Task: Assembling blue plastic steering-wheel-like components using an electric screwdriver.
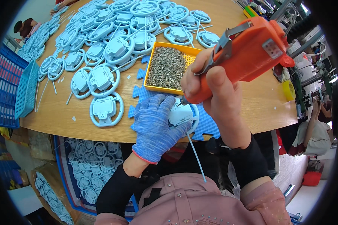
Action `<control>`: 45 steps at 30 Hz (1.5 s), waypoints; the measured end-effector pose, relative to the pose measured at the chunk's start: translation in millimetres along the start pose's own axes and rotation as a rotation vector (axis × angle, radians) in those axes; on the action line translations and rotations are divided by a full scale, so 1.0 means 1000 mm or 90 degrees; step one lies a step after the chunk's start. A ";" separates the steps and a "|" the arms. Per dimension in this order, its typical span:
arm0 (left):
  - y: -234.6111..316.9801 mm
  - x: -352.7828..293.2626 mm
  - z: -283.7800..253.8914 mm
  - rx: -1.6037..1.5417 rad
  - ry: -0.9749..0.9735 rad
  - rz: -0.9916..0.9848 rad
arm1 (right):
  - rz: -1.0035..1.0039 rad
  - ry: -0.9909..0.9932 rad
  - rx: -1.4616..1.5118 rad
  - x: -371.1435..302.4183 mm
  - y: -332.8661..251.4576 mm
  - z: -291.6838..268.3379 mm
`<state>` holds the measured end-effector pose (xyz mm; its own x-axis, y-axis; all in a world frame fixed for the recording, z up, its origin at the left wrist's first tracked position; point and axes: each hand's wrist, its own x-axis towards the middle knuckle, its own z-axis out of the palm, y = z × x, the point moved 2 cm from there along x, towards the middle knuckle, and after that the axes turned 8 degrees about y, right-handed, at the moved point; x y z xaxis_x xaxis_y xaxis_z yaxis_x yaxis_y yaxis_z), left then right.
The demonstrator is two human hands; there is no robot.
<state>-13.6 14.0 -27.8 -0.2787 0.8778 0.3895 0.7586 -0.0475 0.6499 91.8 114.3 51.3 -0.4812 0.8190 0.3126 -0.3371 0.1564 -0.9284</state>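
Note:
In the blue knit glove, my left hand (154, 125) presses a light-blue plastic toy steering wheel (180, 115) onto the blue foam mat (210, 125). A thin light-blue rod hangs from this wheel toward my lap. My bare right hand (225, 99) is wrapped round an orange power screwdriver (248, 52), tilted down to the left. Its tip meets the wheel's back panel near my gloved fingertips; whether a screw sits under it I cannot tell. Just beyond both hands is a yellow tray (162, 89) holding many small metal screws (165, 65).
More steering wheels (118, 48) are heaped across the far and left table, one (106, 109) lying alone near the edge. A bin (58, 150) of similar parts stands below. Blue baskets (26, 90) are at left, a yellow tape roll (288, 90) at right. Other people are in the background.

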 end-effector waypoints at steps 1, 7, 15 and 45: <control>0.001 0.001 -0.001 -0.003 0.012 0.008 | 0.000 -0.008 0.003 0.000 0.000 0.001; -0.001 0.002 0.001 -0.043 0.057 0.028 | -0.036 -0.069 0.002 0.002 0.006 0.010; 0.019 0.016 0.002 0.152 -0.022 0.006 | 0.040 -0.061 -0.006 0.008 0.006 0.007; -0.010 0.033 -0.022 0.197 -0.027 -0.008 | -0.170 0.306 0.056 0.094 0.045 -0.182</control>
<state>-43.5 33.2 -7.1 -0.2687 0.8972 0.3506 0.9005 0.1048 0.4220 179.1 298.6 2.1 0.0467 0.9200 0.3891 -0.4729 0.3635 -0.8026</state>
